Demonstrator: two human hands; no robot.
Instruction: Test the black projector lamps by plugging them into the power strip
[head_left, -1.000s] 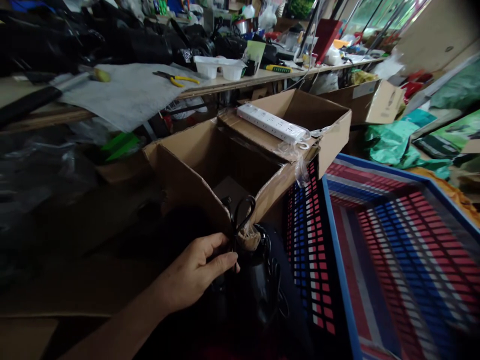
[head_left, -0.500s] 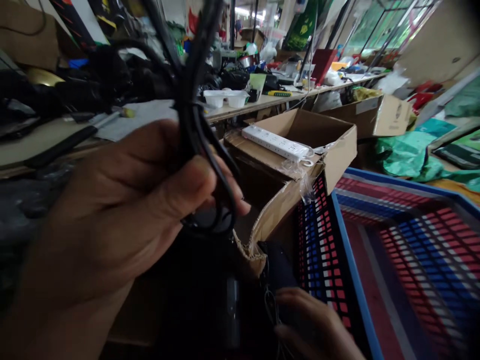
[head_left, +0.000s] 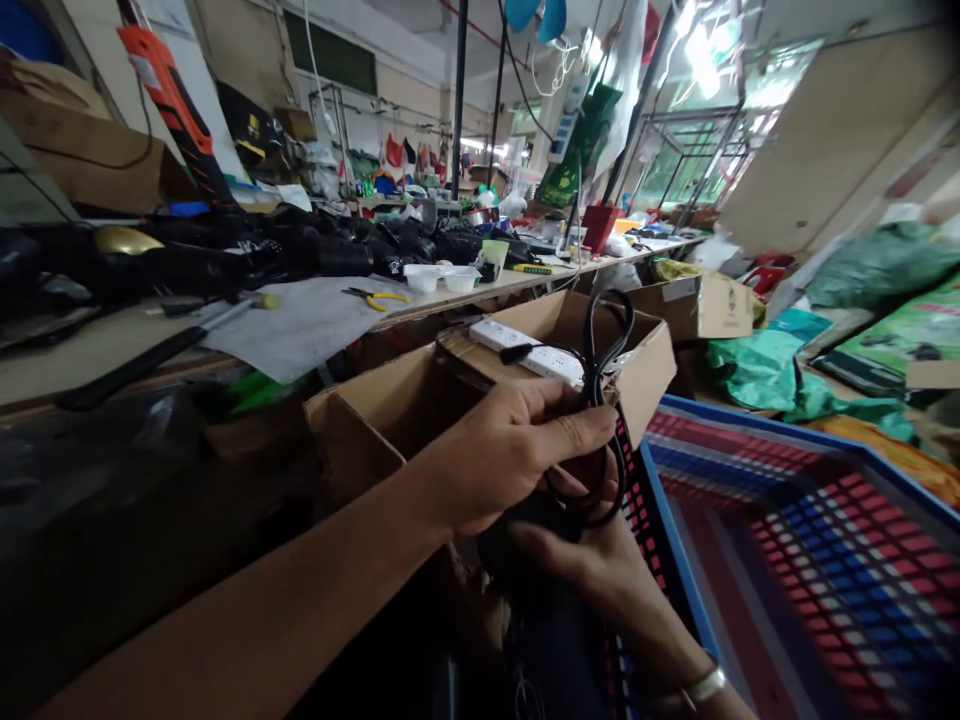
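Note:
A coiled black cable (head_left: 598, 370) is pinched between the thumb and fingers of my left hand (head_left: 517, 445), its small plug end sticking out over a white power strip (head_left: 529, 350). Just below, my right hand (head_left: 592, 560) has its thumb and fingers around a dark object (head_left: 525, 540) that is blurred and partly hidden. The lower loop of the cable hangs close to the right fingers. The power strip lies on an open cardboard box (head_left: 645, 375) beyond both hands.
A blue-rimmed basket (head_left: 675, 530) with a striped lining stands at the right. Along the left runs a workbench (head_left: 45, 365) bearing black items, a hammer-like tool (head_left: 142, 365), yellow pliers (head_left: 375, 298) and white trays (head_left: 442, 278). Green bags (head_left: 765, 360) lie at the back right.
My left hand has moved right and away from the camera with the cable, close to my right hand. My right hand has risen a little. The view has tilted up.

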